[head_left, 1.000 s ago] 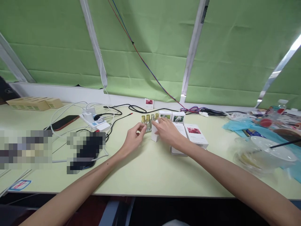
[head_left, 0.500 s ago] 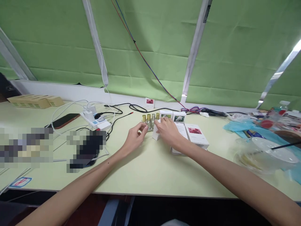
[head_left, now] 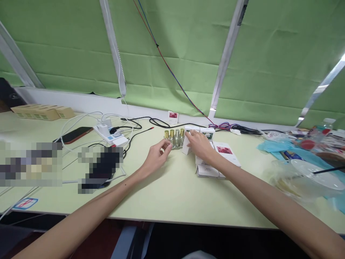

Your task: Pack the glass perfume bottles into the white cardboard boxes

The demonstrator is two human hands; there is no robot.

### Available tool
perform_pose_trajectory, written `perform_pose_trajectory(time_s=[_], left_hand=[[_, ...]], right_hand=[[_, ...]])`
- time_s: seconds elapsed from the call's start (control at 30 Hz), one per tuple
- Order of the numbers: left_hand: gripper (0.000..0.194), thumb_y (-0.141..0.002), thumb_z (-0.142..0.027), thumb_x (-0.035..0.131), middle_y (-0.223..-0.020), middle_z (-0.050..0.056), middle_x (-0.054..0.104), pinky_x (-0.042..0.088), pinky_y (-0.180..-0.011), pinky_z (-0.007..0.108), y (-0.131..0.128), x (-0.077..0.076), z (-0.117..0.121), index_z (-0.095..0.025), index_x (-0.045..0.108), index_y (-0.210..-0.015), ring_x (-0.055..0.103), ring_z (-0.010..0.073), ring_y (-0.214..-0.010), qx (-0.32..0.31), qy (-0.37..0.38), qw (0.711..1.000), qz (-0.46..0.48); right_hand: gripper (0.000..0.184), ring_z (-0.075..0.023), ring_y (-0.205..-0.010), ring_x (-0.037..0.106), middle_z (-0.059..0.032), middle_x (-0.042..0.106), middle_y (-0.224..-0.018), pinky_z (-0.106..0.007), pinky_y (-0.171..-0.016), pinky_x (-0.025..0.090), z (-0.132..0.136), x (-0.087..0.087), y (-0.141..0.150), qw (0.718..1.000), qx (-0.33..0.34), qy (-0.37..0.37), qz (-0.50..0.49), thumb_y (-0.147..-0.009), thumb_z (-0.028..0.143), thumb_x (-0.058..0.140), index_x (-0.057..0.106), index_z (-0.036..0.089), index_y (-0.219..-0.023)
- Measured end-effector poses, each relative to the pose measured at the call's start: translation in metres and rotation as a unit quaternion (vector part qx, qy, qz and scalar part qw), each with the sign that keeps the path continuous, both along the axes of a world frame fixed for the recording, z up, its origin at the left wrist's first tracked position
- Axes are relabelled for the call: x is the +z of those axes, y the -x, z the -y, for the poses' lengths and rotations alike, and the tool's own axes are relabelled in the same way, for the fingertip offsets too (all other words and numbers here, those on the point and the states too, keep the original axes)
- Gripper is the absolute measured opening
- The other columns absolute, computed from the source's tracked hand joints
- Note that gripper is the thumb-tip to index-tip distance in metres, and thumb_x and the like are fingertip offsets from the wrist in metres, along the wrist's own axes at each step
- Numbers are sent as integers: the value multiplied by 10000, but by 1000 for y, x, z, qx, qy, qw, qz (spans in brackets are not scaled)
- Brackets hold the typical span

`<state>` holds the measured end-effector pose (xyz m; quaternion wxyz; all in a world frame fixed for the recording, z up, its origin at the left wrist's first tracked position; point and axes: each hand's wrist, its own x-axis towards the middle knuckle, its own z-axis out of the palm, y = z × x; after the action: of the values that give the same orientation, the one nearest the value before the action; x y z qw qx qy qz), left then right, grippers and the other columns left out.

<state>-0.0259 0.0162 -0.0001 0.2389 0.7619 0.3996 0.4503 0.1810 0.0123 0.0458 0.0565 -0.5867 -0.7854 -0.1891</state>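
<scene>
Green blinds hang behind the pale table (head_left: 151,205), where black cables (head_left: 161,126) run along the back beyond four small glass bottles (head_left: 177,142). The bottles stand upright in a close row, three with gold caps and one with a silver cap, between the two hands.

The right hand (head_left: 199,144) grasps an upright white box (head_left: 185,146) just beside the row. If it swings or slides toward the bottles, the end one could tip and knock its neighbours, since they stand so close and look narrow at the base. Squeezing too hard might dent the box, which looks like thin card.

The left hand (head_left: 157,155) is half curled, thumb and forefinger near the first bottle; whether they touch or pinch anything cannot be told. A careless nudge there could topple the row from its other end.

Under the right wrist lie flat boxes (head_left: 225,153), one showing a red flower; a dropped wrist could catch their edges and shift them. Farther right, a sideways sweep of that forearm could upset the clear cup (head_left: 304,183) with its black straw (head_left: 329,169).
</scene>
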Motion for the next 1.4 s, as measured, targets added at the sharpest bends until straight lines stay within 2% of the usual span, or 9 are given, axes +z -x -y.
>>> perform_pose_trajectory(time_s=[0.37, 0.97, 1.4], left_hand=[[323, -977, -497, 513, -851, 32, 670, 485, -621, 260, -1, -1, 0, -199, 636, -949, 625, 177, -789, -9, -1, 1000, -7], [306, -978, -475, 520, -804, 13, 642, 481, -611, 242, -1, -4, -1, -192, 635, -956, 594, 154, -741, -15, -6, 1000, -14], [302, -977, -472, 514, -804, 13, 644, 479, -607, 242, -1, -2, 1, -195, 634, -955, 591, 154, -739, -12, -2, 1000, -26]], right_hand=[[351, -267, -1171, 621, -156, 649, -1234, -317, -921, 495, -10, -3, -8, 1000, 2, 3, -23, -961, 84, 580, 556, 127, -1309], [379, -286, -1210, 624, -188, 662, -1274, -374, -1020, 441, -24, -8, -10, 1000, -23, -8, -19, -944, 127, 636, 550, 142, -1313], [435, -303, -1236, 595, -186, 633, -1311, -373, -993, 475, -28, -6, -13, 999, -17, 6, -48, -913, 59, 602, 548, 154, -1334]])
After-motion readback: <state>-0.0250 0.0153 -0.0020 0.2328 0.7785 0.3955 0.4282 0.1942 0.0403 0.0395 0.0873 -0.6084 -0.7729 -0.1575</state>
